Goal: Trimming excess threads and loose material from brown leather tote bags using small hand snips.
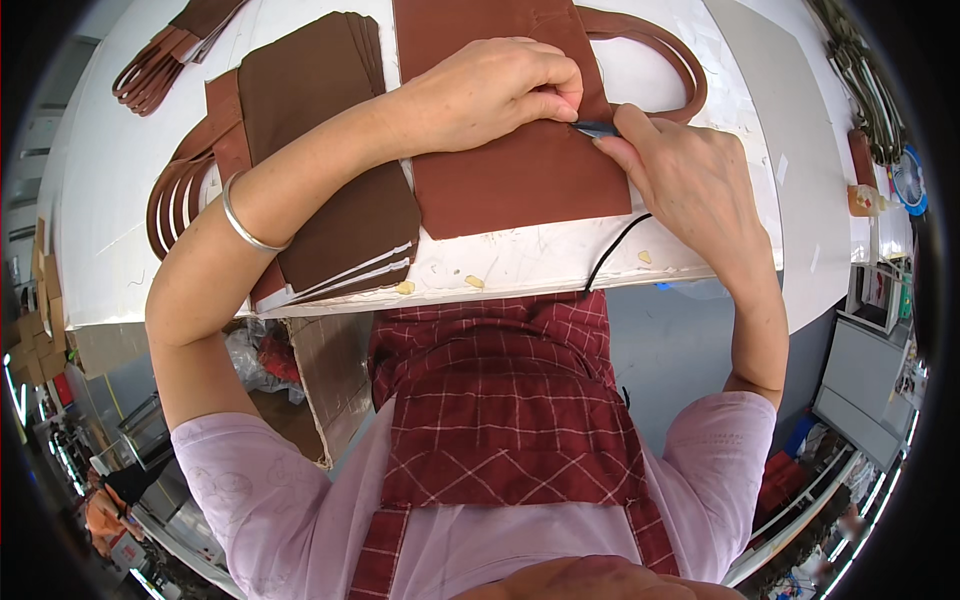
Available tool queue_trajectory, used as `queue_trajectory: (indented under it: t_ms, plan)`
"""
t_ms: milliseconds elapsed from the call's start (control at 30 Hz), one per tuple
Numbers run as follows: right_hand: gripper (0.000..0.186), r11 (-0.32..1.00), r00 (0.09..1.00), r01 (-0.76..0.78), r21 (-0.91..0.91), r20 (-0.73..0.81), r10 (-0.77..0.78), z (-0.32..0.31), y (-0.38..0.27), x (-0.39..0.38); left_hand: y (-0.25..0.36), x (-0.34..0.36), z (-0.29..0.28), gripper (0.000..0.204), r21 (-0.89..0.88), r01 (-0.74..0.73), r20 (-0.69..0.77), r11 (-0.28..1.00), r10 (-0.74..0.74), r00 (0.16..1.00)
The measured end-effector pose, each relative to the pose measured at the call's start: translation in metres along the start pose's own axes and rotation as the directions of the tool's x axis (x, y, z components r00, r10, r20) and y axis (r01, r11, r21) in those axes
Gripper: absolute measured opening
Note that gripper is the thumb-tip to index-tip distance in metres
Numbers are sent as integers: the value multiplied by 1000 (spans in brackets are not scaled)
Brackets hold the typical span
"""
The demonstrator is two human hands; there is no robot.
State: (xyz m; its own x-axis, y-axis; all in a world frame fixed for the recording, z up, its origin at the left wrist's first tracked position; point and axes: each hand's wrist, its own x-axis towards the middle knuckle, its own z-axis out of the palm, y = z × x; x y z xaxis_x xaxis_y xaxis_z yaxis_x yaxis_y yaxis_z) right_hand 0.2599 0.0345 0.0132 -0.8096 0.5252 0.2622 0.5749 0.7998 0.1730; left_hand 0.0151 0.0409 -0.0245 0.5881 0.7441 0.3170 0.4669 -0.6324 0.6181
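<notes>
A reddish-brown leather-like panel [520,190] lies flat on the white table in front of me, with a looped strap [690,62] sticking out at its right. My left hand [500,85] rests on the panel, thumb and forefinger pinched together; whatever they pinch is too small to make out. Close beside those fingertips, my right hand [690,170] is closed around a small slim dark-blue tool [598,128]. The tool's tip meets the panel near the left thumb, and its kind is not clear.
Left of the panel, a fanned stack of dark brown pieces [330,150] overlaps reddish-brown ones with strap loops [180,195]. More looped straps [160,70] lie at the far left. A black cord [615,250] hangs over the near table edge [520,285]. A grey sheet [770,110] covers the right side.
</notes>
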Motion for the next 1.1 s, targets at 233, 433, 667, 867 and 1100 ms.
queue_trajectory:
  t_ms: [233,433,667,867,1100]
  plan:
    - [35,1000,1000,-11,-9,24,11,-2,-1,0,3,0,0,18,-37,57,-10,998,-57,998]
    - [35,1000,1000,-20,-4,10,20,0,1,-2,1,-2,-5,18,-358,232,65,904,-224,972]
    - [31,941,973,-226,250,23,228,-14,23,1,-12,1,-22,17,-781,433,76,450,-620,781]
    - [29,874,957,-289,391,144,252,-15,21,-19,-3,8,-27,15,-523,448,-108,725,-578,809]
    - [32,821,943,-316,476,252,217,-40,9,-43,-1,20,-7,22,-312,405,-176,859,-471,864]
